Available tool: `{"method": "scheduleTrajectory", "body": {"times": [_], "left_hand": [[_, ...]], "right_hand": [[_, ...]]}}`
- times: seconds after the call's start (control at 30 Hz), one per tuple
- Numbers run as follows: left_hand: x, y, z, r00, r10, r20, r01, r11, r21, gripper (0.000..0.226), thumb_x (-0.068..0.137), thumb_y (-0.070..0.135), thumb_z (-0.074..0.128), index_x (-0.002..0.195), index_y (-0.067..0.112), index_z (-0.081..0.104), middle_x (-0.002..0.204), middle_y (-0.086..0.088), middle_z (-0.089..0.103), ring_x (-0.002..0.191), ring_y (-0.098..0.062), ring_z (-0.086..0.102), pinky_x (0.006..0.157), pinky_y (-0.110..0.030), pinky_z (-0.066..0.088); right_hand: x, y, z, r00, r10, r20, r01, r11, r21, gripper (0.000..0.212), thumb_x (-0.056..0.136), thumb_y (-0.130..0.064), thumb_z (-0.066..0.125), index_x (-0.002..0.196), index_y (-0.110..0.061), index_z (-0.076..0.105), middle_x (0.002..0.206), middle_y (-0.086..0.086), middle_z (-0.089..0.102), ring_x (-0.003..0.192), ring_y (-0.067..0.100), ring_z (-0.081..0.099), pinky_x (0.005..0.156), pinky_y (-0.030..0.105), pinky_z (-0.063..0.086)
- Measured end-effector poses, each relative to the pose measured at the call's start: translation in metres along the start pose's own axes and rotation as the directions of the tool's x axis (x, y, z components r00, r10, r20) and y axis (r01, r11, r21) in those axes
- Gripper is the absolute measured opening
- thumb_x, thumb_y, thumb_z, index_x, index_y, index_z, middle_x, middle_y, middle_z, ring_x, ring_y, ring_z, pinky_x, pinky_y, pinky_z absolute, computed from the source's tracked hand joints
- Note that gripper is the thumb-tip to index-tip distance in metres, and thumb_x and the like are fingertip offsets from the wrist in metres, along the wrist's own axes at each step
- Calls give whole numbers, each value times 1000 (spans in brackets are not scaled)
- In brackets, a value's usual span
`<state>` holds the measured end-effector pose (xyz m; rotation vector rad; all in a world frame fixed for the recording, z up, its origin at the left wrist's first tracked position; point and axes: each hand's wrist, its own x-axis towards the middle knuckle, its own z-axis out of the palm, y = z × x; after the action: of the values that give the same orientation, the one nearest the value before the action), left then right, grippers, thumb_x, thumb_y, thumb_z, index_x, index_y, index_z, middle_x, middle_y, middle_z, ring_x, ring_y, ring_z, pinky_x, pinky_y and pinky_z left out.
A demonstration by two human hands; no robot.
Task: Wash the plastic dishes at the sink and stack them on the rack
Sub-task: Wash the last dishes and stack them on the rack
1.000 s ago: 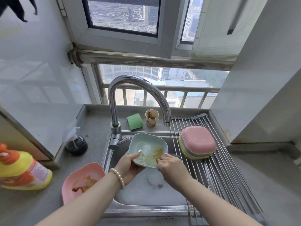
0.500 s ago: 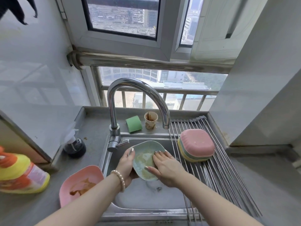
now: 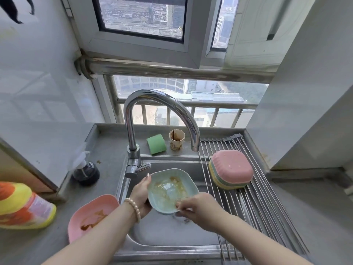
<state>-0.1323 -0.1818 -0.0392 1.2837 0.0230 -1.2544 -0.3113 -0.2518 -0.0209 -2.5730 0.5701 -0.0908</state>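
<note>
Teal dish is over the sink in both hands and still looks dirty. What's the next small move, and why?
Probably rub the right hand back across the inside of the teal dish, while the left hand holds its rim. Brown residue shows on its inside, so it doesn't look ready for the upturned stack on the rack.

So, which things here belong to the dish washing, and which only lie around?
Job: light blue dish held by left hand and right hand; dirty pink dish; stacked dishes; rack; sink; faucet.

Lying about: paper cup; green sponge; yellow bottle.
</note>
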Motion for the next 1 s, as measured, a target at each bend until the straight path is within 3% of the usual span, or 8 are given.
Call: {"method": "scheduleTrajectory", "body": {"times": [0.1, 0.2, 0.37, 0.43, 0.53, 0.67, 0.8, 1.0], "left_hand": [[3, 2, 3, 999, -46, 12, 46, 999, -25, 33, 105, 24, 31, 120, 5, 54, 109, -23, 64, 94, -36, 63, 79, -46, 51], [8, 5, 6, 1000, -3, 8, 3, 1000, 4, 25, 97, 5, 39, 105, 11, 61, 102, -12, 60, 81, -22, 57, 69, -33, 47], [5, -3, 16, 993, 107, -42, -105, 993, 53, 28, 93, 30, 58, 82, 6, 64, 76, -11, 66, 65, -21, 60, 65, -33, 46], [3, -9, 22, 994, 107, -17, -105, 992, 73, 44, 79, 47, 64, 91, 5, 61, 83, -13, 65, 74, -24, 60, 71, -36, 47], [1, -14, 35, 995, 90, -37, -90, 996, 14, 44, 80, 48, 63, 91, 5, 61, 83, -12, 68, 76, -25, 62, 75, -39, 50], [8, -7, 45, 988, -13, -154, -11, 988, -152, 34, 94, 40, 56, 89, 8, 65, 71, -8, 72, 73, -26, 65, 67, -39, 54], [22, -7, 38, 985, -98, -143, 57, 963, -265, 46, 96, 42, 51, 115, 2, 63, 111, -11, 67, 104, -27, 63, 91, -39, 50], [35, -1, 22, 961, -207, -181, 158, 955, -251, 48, 96, 49, 46, 114, 8, 64, 112, -15, 68, 97, -31, 66, 71, -42, 58]], "right_hand": [[-4, 12, -7, 963, 128, -236, -40, 938, 345, 18, 77, -34, 75, 72, -17, 74, 65, -8, 68, 63, 4, 59, 63, 21, 46], [5, 6, -13, 911, 368, -185, -89, 614, 784, 15, 73, 5, 77, 66, -8, 71, 55, -9, 64, 54, -3, 55, 58, 14, 43], [29, 19, -10, 727, 675, -127, -98, 284, 954, 8, 82, -4, 71, 75, -8, 72, 66, -1, 68, 62, 7, 57, 61, 18, 44], [45, 24, -10, 629, 767, -130, -145, 280, 949, 15, 89, -12, 65, 76, -6, 70, 70, 2, 63, 66, 12, 52, 61, 23, 40], [70, 21, -8, 535, 790, -301, -340, 527, 778, 34, 99, -20, 44, 76, -1, 60, 76, 9, 57, 77, 23, 50, 68, 32, 35], [83, 2, 1, 657, 538, -527, -503, 835, 226, 50, 101, -39, 23, 125, -12, 57, 123, 7, 60, 114, 24, 51, 99, 38, 34], [81, -18, 33, 920, 111, -376, -203, 956, -213, 58, 98, -42, 19, 145, -16, 40, 154, 7, 32, 145, 27, 20, 115, 44, 8], [24, 30, 39, 890, -405, -211, 256, 825, -504, 50, 102, -39, 28, 147, -18, 31, 153, 3, 32, 142, 26, 28, 115, 45, 20]]}}
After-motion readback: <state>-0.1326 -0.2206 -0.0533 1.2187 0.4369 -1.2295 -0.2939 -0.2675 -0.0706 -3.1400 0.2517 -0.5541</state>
